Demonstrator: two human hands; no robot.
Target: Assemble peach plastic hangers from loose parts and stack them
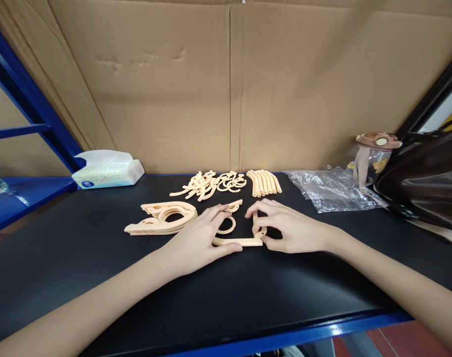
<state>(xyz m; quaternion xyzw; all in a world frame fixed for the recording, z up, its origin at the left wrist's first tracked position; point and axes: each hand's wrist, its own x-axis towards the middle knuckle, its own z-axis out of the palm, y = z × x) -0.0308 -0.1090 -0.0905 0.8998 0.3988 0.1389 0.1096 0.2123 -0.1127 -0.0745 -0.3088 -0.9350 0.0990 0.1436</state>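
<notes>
My left hand (pixel 207 233) lies over a peach plastic frame piece (pixel 244 242) with a ring, its fingers and thumb holding it to the black table. At the frame's right end, my right hand (pixel 281 225) grips a small peach arm piece (pixel 263 231) between thumb and fingers. That piece touches the frame; whether the two are joined cannot be made out. Left of my left hand rests a stack of similar peach frames (pixel 166 218). Behind my hands are a pile of loose curved and hooked pieces (pixel 203 184) and a row of curved arm pieces (pixel 263 182).
A tissue pack (pixel 108 171) sits at the back left. Crumpled clear plastic (pixel 333 188), a bottle with a brown lid (pixel 374 156) and a dark bag (pixel 426 178) are at the right. Cardboard (pixel 173 89) stands behind the table (pixel 211 307).
</notes>
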